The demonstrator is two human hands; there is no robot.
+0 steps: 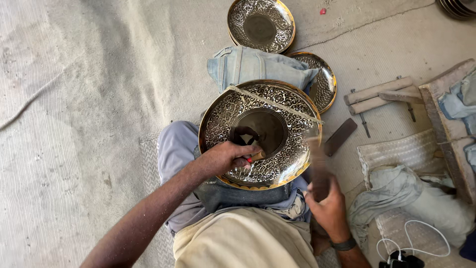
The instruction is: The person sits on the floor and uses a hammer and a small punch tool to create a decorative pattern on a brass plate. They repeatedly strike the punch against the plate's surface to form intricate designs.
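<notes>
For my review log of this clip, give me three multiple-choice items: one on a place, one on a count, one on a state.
1. Where does the large engraved brass plate rest?
A on the person's lap
B on a shelf
C on a wall hook

2. How many other engraved plates lie just beyond it?
A none
B two
C five

3. The right hand is
A sharp, flat on the floor
B motion-blurred, holding a dark tool
C out of view

Answers: A, legs and cloth lie under it; B, one above, one partly hidden; B, the tool above it smears.

Grey mat floor (89, 99), engraved plates (261, 25), wooden block (379, 94)
</notes>
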